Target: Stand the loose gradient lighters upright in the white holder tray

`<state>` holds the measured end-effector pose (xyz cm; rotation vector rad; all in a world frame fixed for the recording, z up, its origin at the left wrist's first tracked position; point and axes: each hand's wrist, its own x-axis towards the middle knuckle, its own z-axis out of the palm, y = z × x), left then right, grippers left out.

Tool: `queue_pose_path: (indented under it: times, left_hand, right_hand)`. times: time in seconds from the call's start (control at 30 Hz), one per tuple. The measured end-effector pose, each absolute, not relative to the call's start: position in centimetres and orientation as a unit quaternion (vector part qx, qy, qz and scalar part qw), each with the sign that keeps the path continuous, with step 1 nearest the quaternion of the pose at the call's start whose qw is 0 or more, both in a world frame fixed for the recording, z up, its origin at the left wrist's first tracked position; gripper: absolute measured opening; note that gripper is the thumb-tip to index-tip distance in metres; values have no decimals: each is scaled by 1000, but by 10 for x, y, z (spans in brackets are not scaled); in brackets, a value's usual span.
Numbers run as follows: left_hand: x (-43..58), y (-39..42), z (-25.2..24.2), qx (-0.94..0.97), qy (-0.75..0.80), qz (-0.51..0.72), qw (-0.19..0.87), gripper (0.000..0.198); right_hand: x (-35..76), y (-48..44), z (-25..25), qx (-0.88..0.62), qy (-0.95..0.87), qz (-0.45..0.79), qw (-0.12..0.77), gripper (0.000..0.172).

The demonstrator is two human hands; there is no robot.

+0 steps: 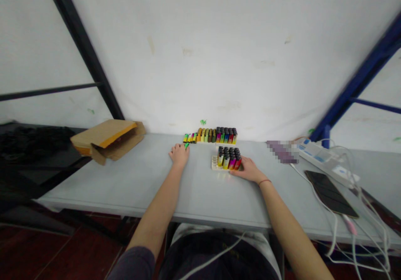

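A small white tray [214, 163] holds upright lighters [229, 160] in rows, with bare slots along its left side. My right hand [249, 170] grips the tray's right end, thumb at the front edge and fingers partly hidden behind the lighters. Farther left, my left hand [179, 154] is closed around a green lighter [187, 145], of which only one end shows. Just beyond that hand, several colourful lighters [189, 138] lie on the table. Next to them, yellow and dark lighters [206, 135] and a block of multicoloured lighters [226, 135] stand against the wall.
An open cardboard box [108, 138] lies on the left of the grey table [200, 196]. On the right are a black phone [330, 192], a white power strip [328, 161], a partly blurred purple object [278, 151] and tangled white cables [333, 230]. A white wall [200, 63] borders the back.
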<state>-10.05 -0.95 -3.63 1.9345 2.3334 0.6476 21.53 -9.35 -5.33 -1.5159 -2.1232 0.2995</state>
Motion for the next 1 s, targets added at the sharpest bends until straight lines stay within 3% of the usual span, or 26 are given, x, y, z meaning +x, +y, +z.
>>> queue_pose_path:
  times: [0.3, 0.4, 0.67, 1.0]
  left_hand:
    - [-91, -9, -34, 672, 718, 172, 53, 36]
    - [-87, -8, -35, 677, 693, 232, 86, 31]
    - [-62, -7, -35, 508, 548, 528, 403, 25]
    - [-40, -28, -22, 371, 470, 533, 598, 55]
  right_hand:
    - [214, -95, -51, -556, -780, 114, 262, 47]
    - [214, -95, -51, -556, -780, 114, 264, 47]
    - [214, -95, -50, -557, -781, 110, 260, 47]
    - [215, -94, -52, -560, -782, 104, 253, 47]
